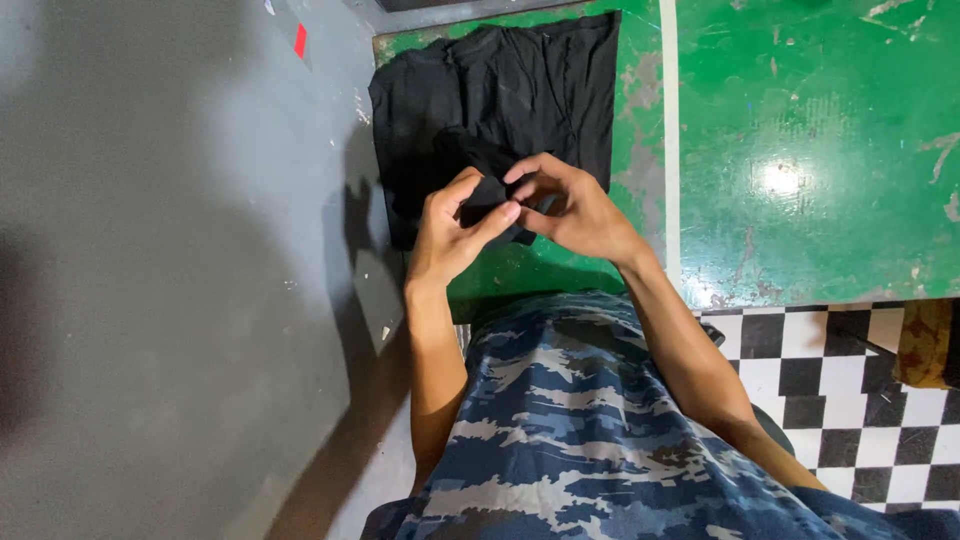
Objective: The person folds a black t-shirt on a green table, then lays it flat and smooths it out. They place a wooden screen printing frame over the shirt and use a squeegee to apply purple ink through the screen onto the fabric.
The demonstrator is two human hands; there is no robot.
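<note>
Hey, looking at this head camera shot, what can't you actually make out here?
- Head view: the pinched part of the black cloth is covered by the left hand and right hand.
- The kind of garment: its dark folds blend together.
- Brown object: cut off by the right edge.
- Table front edge: partly hidden by the camouflage shirt.
</note>
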